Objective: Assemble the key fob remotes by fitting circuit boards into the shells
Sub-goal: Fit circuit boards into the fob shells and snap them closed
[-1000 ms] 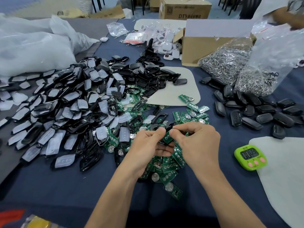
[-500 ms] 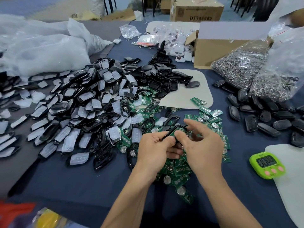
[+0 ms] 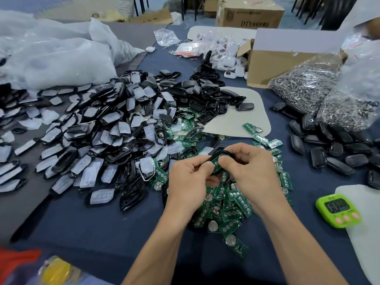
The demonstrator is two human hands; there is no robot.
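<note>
- Fingers (image 3: pixel 205 164) of the left hand (image 3: pixel 189 182) and right hand (image 3: pixel 250 175) are curled narrow, pinching one black oval plastic fob shell (image 3: pixel 218 153) between them, thumbs close together on its near face.
- Dark blue cloth-covered desk (image 3: pixel 102 233) carries everything; a loose heap of green circuit boards with round silver coin cells (image 3: pixel 230 202) lies under and just behind both hands, and serves as the landmark below.
- White crumpled plastic bags (image 3: pixel 51 62) lie far to the left of that heap and behind it.
- A wide pile of empty black shells mixed with translucent white rubber button pads (image 3: pixel 98 136) spreads left of the heap, touching its left edge.
- An open brown cardboard box (image 3: pixel 277 64) stands well behind the heap, to its right.
- Clear plastic bags of silver metal key rings (image 3: pixel 304 87) sit behind and right of the heap, in front of the box.
- Closed black fobs (image 3: pixel 329 151) lie scattered right of the heap.
- A beige rounded mat (image 3: pixel 242 114) lies just behind the heap, with a few boards on its near edge.
- A lime green digital timer with pink buttons (image 3: pixel 338 210) sits right of the heap, apart from it.
- The held shell hangs just above the heap's far part, tilted, with a small green circuit board (image 3: pixel 216 161) against it under the right thumb; whether the board is fully seated cannot be told.
</note>
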